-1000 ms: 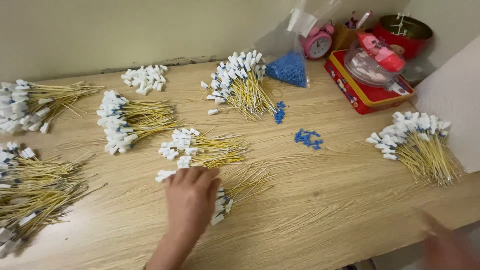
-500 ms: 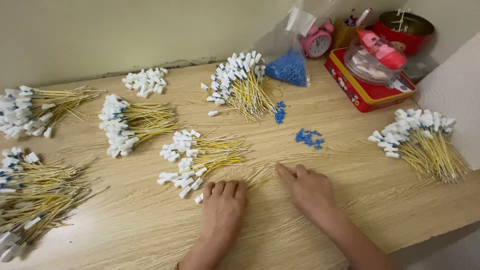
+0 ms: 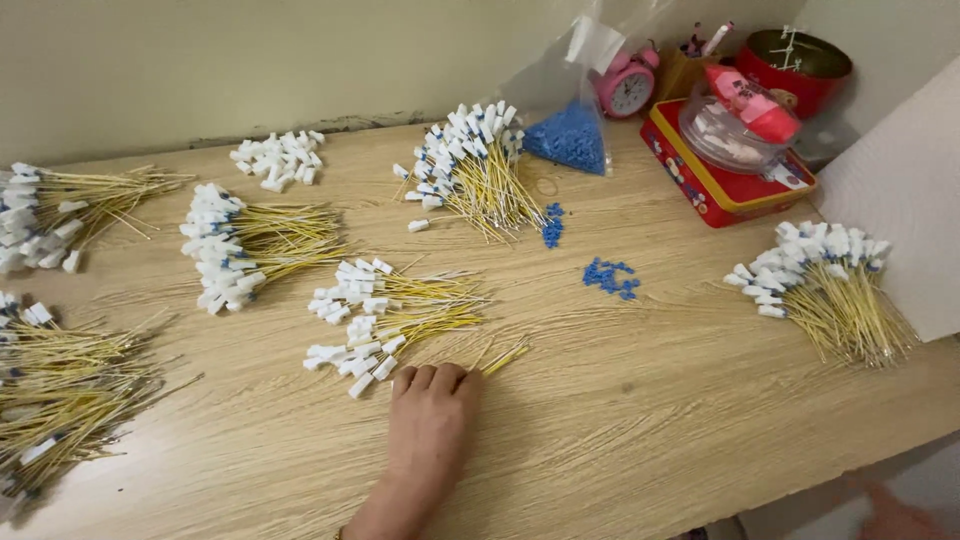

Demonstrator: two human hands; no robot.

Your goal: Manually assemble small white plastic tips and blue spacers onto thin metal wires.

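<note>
A left hand lies flat, fingers together, on a wooden counter beside thin yellow wires, their white plastic caps pointing left.

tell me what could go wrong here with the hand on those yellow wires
The left hand lies flat over the yellow wires by the nearest bundle of white-capped wires; a sweep could fan that bundle apart or mix it with its neighbours.

The loose blue beads lie bare on the table and may scatter or roll if brushed.

The bundle at the right sits close to the table edge, so a reaching right hand might knock wires off.
</note>
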